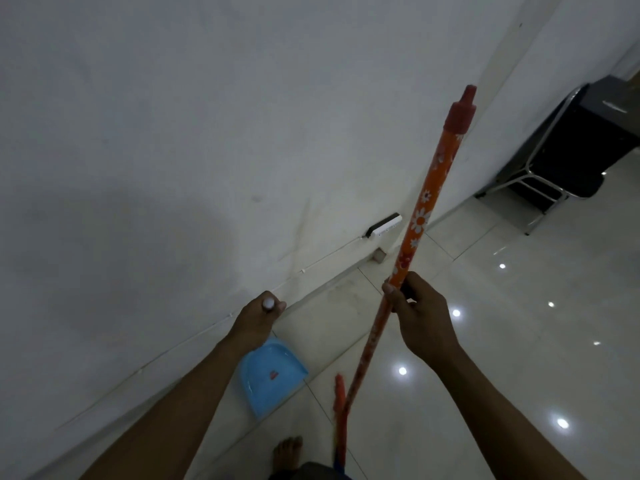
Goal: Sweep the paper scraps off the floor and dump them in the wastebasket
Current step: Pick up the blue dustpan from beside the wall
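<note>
1. Gearing up to sweep, judging by tools in hand; paper scraps and wastebasket not showing, so next calling for locating scraps, then sweeping.
2. Orange broom [420,216] leaning up-right, head [340,407] dangling near floor [519,341].
3. Blue dustpan [272,375] sitting low beside wall [173,133].
4. Right hand [422,317] wrapping broom shaft mid-length.
5. Left hand [256,317] clenching dustpan's white-capped handle.

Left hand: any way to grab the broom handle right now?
Probably not as is: the left hand grips the white handle tip of the blue dustpan. The broom handle sits close by in the right hand with nothing between, so it looks reachable once the dustpan is released.
</note>
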